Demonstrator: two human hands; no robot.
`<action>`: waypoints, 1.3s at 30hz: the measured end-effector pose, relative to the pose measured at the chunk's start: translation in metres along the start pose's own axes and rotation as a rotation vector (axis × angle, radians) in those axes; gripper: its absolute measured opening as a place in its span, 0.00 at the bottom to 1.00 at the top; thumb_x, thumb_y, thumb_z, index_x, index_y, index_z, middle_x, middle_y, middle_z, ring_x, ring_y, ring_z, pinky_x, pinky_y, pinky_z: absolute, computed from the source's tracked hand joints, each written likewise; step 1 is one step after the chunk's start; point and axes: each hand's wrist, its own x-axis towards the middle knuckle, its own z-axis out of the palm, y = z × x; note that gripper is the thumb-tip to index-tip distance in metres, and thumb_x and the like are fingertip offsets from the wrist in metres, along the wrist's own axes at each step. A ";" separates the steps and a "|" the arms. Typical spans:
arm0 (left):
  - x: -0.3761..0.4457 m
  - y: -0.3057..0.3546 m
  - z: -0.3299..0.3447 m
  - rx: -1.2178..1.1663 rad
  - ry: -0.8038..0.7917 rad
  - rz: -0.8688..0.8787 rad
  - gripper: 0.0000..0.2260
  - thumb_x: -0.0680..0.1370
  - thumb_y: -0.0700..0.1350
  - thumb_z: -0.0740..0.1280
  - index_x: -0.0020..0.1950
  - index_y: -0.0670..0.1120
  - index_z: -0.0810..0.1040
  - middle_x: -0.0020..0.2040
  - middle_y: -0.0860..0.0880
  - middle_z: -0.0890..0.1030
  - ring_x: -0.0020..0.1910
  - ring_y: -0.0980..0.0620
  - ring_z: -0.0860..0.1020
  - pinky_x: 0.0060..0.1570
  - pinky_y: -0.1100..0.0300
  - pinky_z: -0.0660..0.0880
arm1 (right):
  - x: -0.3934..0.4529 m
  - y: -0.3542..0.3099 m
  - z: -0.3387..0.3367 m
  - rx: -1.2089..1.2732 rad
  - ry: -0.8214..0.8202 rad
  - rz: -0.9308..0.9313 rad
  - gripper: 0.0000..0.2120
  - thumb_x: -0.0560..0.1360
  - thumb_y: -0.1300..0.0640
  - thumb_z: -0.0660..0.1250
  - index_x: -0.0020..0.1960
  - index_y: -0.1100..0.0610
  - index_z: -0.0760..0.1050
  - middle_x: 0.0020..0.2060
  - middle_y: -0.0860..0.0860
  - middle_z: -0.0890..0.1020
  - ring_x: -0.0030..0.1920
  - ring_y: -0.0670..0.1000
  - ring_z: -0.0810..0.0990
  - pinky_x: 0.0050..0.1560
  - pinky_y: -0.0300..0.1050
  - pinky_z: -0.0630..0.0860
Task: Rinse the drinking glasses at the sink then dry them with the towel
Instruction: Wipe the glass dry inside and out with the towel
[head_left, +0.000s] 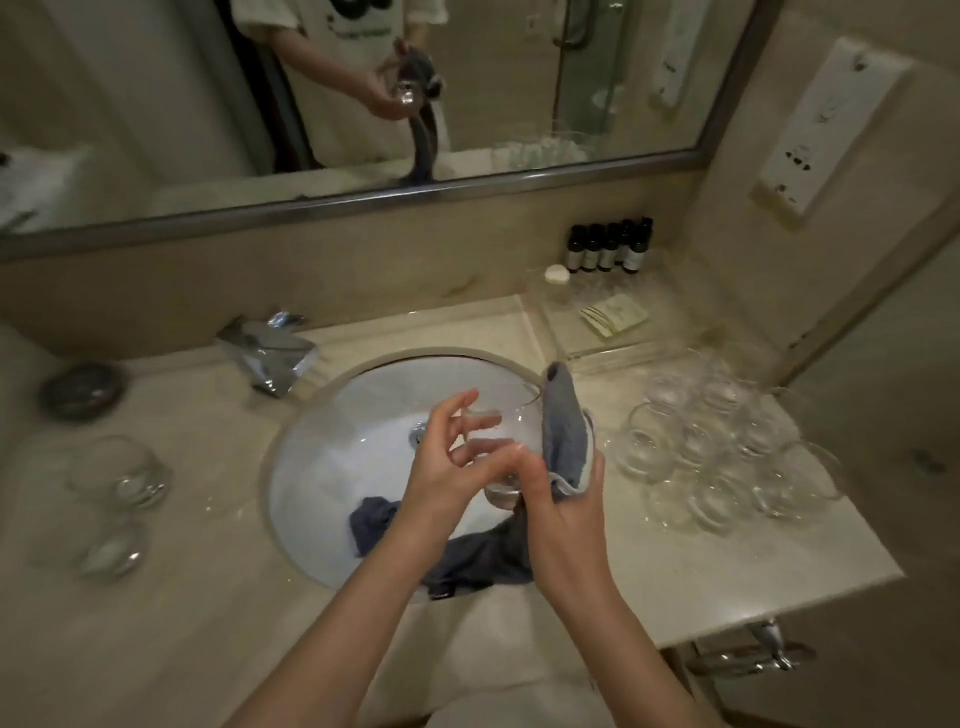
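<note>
Head view looks down on a round sink (322, 467) set in a pale counter (727, 561), and from where I stand the job seems part-way through, with one glass (498, 441) being dried over the basin. A big cluster of glasses (727, 452) crowds the counter at about three o'clock from the sink, and two more glasses (119, 478) sit at about nine o'clock, one nearer the edge than the other. I cannot tell which group is finished and which is waiting, since no drops or streaks show at this sharpness; my guess is that the glasses pass from one side to the other as they are done. No water can be seen running from the tap (270, 353) at eleven o'clock.

Held glass sits between the two hands, above the right half of the basin. Left hand (447, 467) is at its nine o'clock side, fingers spread and lightly curled against the clear wall, steadying it. Right hand (561, 509) comes up from five o'clock and grips the grey-blue towel (566, 431), pressing a fold against the glass at its three o'clock side. Loose cloth trails down under both wrists and into the basin toward six o'clock, where I'd judge it may pick up wet
</note>
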 end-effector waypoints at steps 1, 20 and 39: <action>-0.004 0.003 -0.002 -0.022 0.034 0.022 0.27 0.69 0.45 0.76 0.64 0.54 0.69 0.58 0.48 0.78 0.47 0.58 0.81 0.37 0.69 0.75 | -0.002 -0.005 0.011 0.043 -0.026 -0.022 0.41 0.68 0.30 0.65 0.75 0.44 0.53 0.70 0.47 0.65 0.58 0.31 0.75 0.53 0.28 0.73; -0.040 0.031 -0.058 0.039 0.370 0.119 0.23 0.61 0.68 0.67 0.54 0.65 0.71 0.51 0.52 0.81 0.52 0.51 0.81 0.57 0.45 0.77 | -0.030 -0.029 0.093 0.220 -0.232 -0.025 0.28 0.72 0.36 0.62 0.52 0.62 0.75 0.39 0.44 0.83 0.42 0.40 0.81 0.44 0.31 0.75; -0.052 0.049 -0.092 -0.047 0.343 0.129 0.23 0.62 0.64 0.69 0.49 0.52 0.76 0.37 0.50 0.82 0.35 0.52 0.81 0.33 0.59 0.76 | -0.025 -0.071 0.101 0.395 -0.318 0.297 0.26 0.82 0.45 0.50 0.54 0.63 0.78 0.36 0.56 0.85 0.36 0.50 0.85 0.35 0.40 0.80</action>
